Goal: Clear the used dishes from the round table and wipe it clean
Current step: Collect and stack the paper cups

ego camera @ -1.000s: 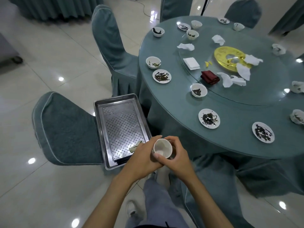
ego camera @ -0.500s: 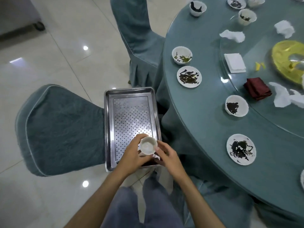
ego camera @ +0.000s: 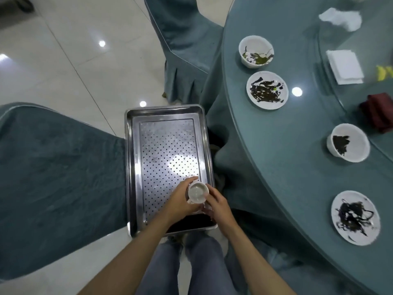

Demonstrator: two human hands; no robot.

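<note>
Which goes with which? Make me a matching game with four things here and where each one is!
Things:
1. small white cup
2. metal tray
3. red cloth
4. bowl with green leaves

Places:
a. near the table edge, beside a plate of dark scraps
b. held by the left hand and right hand
c. resting on a chair
d. on the glass turntable

Pairs: 1-b, 2-c, 3-d, 4-a

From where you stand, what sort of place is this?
Probably a restaurant banquet room: a big round table with a glass turntable, cloth-covered chairs, and used plates of scraps near a perforated steel tray.
</note>
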